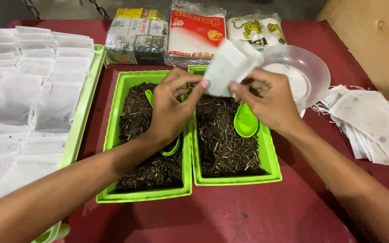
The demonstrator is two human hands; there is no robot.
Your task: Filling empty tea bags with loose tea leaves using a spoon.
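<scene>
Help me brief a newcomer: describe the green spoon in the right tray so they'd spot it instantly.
On the dark red table stand two green plastic trays of dried leaves. In the right tray, below the right hand, lies a bright green plastic spoon. Unlike the left tray's half-hidden spoon, its bowl shows fully.

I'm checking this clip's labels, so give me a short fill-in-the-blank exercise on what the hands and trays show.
1. Both the left hand and the right hand hold one small white ____ above the trays.
2. The two middle trays are filled with dark, dried ____.
3. A green ____ lies in the right tray, under the right hand.
4. The clear plastic bowl stands to the ____ of the trays.

Missing words: bag; leaves; spoon; right
</scene>
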